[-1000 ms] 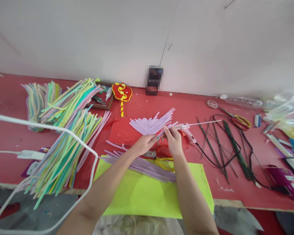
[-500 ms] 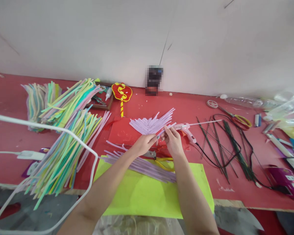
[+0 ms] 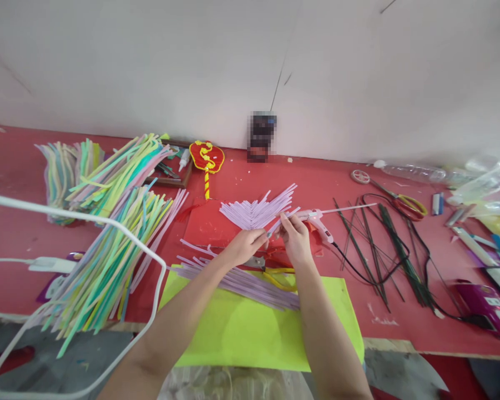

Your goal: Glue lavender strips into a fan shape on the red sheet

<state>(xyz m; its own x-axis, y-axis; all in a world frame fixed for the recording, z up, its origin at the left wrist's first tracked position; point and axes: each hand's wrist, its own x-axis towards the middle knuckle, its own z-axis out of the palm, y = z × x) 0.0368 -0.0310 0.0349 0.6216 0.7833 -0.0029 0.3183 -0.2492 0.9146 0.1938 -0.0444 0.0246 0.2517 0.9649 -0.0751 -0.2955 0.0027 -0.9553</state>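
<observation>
A short lilac pipe cleaner (image 3: 274, 226) runs between my hands. My left hand (image 3: 246, 245) pinches its lower end between thumb and finger. Close by on the right, my right hand (image 3: 295, 236) has its fingertips closed on the upper part. Just beyond them, a V-shaped fan of lilac pipe cleaners (image 3: 254, 213) lies on a red sheet (image 3: 202, 222). Below my hands rest yellow-handled scissors (image 3: 281, 279) and a row of loose lilac pipe cleaners (image 3: 250, 286). A pink glue gun (image 3: 316, 218) lies beside my right hand.
Bundles of coloured pipe cleaners (image 3: 116, 239) lie at left, near a white tube frame (image 3: 160, 266). A red and yellow fan-shaped piece (image 3: 207, 158) lies at the back. Green wire stems (image 3: 400, 253), a black cord and scissors (image 3: 412, 205) are at right. A lime sheet (image 3: 250, 339) covers the front.
Almost nothing differs. My hands keep their grip on the pipe cleaner, and the right hand has shifted very slightly.
</observation>
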